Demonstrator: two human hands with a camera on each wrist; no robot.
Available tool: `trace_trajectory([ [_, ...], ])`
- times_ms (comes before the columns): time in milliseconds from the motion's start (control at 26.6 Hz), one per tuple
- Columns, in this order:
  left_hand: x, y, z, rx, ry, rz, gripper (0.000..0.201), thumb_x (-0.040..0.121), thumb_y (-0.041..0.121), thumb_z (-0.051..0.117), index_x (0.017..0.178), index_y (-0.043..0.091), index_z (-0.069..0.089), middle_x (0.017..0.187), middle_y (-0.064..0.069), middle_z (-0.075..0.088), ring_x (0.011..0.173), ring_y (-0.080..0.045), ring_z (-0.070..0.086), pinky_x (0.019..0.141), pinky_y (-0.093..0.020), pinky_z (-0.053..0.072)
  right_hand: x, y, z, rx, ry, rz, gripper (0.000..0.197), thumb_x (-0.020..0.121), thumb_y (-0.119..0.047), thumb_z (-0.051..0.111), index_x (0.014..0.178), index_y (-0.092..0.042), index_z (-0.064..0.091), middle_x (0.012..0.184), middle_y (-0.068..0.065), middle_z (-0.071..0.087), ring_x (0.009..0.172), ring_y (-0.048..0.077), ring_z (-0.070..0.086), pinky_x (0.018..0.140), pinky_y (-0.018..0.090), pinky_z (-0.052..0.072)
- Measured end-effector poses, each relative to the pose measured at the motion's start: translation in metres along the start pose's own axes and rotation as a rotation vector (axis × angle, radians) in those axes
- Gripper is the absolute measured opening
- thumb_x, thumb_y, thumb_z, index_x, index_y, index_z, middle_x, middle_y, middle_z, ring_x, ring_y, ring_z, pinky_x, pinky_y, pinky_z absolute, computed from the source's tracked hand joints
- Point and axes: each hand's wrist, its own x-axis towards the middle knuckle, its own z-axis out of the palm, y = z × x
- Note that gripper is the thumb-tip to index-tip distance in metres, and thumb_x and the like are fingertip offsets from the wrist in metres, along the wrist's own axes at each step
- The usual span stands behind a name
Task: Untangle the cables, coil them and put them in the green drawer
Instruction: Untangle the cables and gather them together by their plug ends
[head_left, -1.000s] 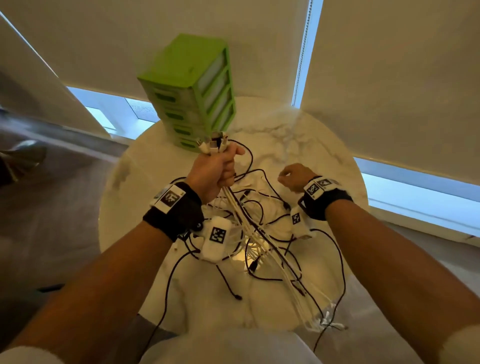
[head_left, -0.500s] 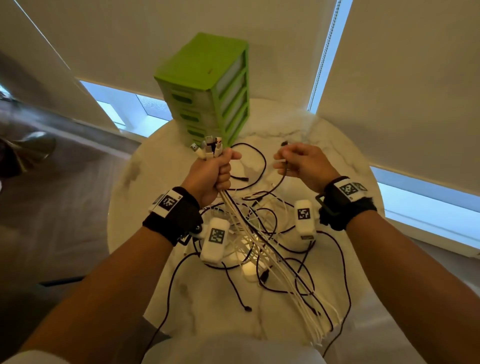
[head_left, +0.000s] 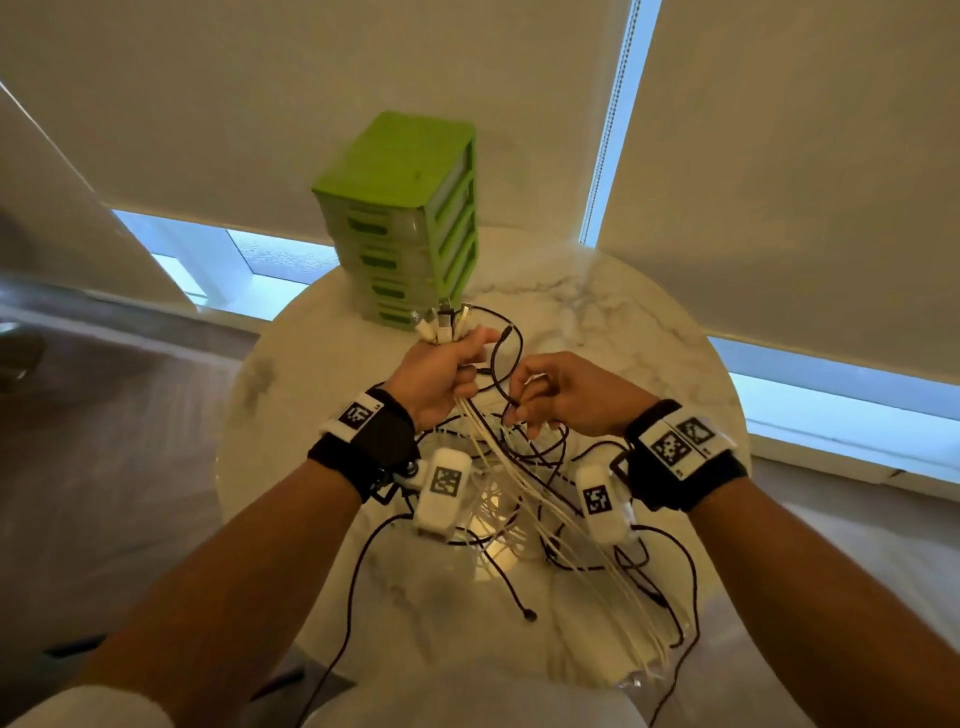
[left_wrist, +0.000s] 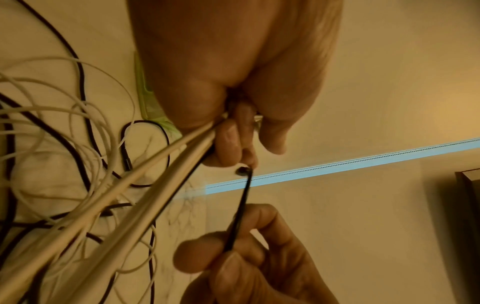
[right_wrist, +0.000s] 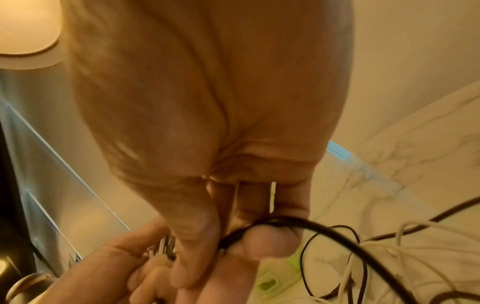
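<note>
My left hand (head_left: 441, 371) is raised above the round marble table (head_left: 634, 332) and grips a bundle of cable ends (head_left: 441, 325), the white and metal plugs sticking up out of the fist. White cables (head_left: 524, 478) run taut from it down to a tangle of white and black cables (head_left: 524, 525) on the table. Just to its right, my right hand (head_left: 550, 392) pinches a black cable (left_wrist: 240, 211) between thumb and forefinger, and that cable loops up past my left thumb. The green drawer unit (head_left: 405, 218) stands at the table's far side, all its drawers pushed in.
Closed white blinds (head_left: 779, 156) hang behind the table with strips of window below them. Black cable ends (head_left: 527, 613) trail over the table's near edge. Dark floor (head_left: 104, 415) lies to the left.
My right hand has risen from the tangle and come in next to my left hand, now pinching a black cable. My left hand keeps its grip on the bundle.
</note>
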Motion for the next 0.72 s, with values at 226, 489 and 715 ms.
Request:
trace_trajectory([
  [226,-0.004,-0.005,-0.009,0.054,-0.006,-0.01,0.014,0.09,0.0,0.061,0.087,0.012,0.055,0.059,0.006,0.049,0.042,-0.003,0.031,0.039,-0.018,0.025,0.001,-0.008,0.012,-0.183,-0.024,0.077,0.01,0.086,-0.004,0.065,0.087,-0.013,0.06,0.087,0.01,0.074,0.069,0.019,0.065,0.074,0.034,0.053],
  [489,-0.011,-0.004,-0.017,0.031,-0.172,0.021,0.02,0.093,-0.001,0.055,0.084,0.015,0.063,0.064,0.005,0.052,0.047,-0.005,0.028,0.045,-0.02,0.021,0.009,-0.026,0.02,0.112,0.499,0.008,0.019,0.094,-0.022,0.059,0.113,-0.021,0.059,0.096,0.01,0.07,0.08,0.017,0.068,0.067,0.028,0.052],
  [715,-0.017,-0.001,-0.015,0.021,-0.273,0.064,0.018,0.09,-0.004,0.055,0.096,0.012,0.062,0.068,0.005,0.057,0.058,-0.006,0.048,0.049,-0.02,0.03,0.017,-0.032,0.021,0.135,0.536,-0.1,0.011,0.09,-0.012,0.063,0.084,-0.021,0.065,0.087,-0.001,0.065,0.077,0.011,0.06,0.065,0.025,0.048],
])
